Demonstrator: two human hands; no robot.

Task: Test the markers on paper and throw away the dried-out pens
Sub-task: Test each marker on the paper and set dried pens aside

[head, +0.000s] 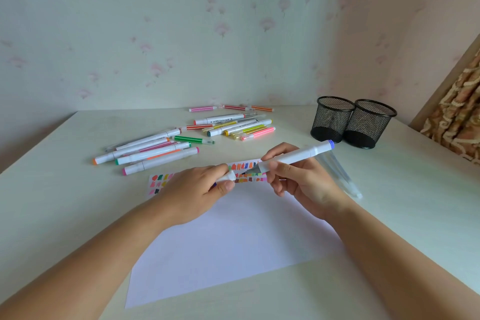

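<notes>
Marker test in hand. Right hand [298, 179] grips a white-barrelled marker with a blue end cap [293, 157], fingers [275, 167] wrapped round the barrel near the writing end like a pen. Its dark chisel nib [250, 170] is exposed and angled down-left, just over the far edge of the white paper sheet [233, 241]; I can't tell whether it touches.

Left hand [192, 195] pinches the small white pulled-off cap [228, 176] between thumb and fingertips, just left of the nib. My guess: kept close for quick recapping.

Rows of short colour swatches [161, 182] run along the paper under and between both hands. The nib sits at a gap in them, so the next stroke probably goes there.

Loose pile of white and coloured markers [155, 153] lies beyond the left hand. Two black wire-mesh pen cups [353, 122] stand beyond and right of the right hand, likely for sorting. A clear plastic item [340, 176] lies behind the right wrist on the pale worktop [415, 215]; I can't make out what it is.

Black print shows on one white barrel in the pile, too small to read. No brand legible.
</notes>
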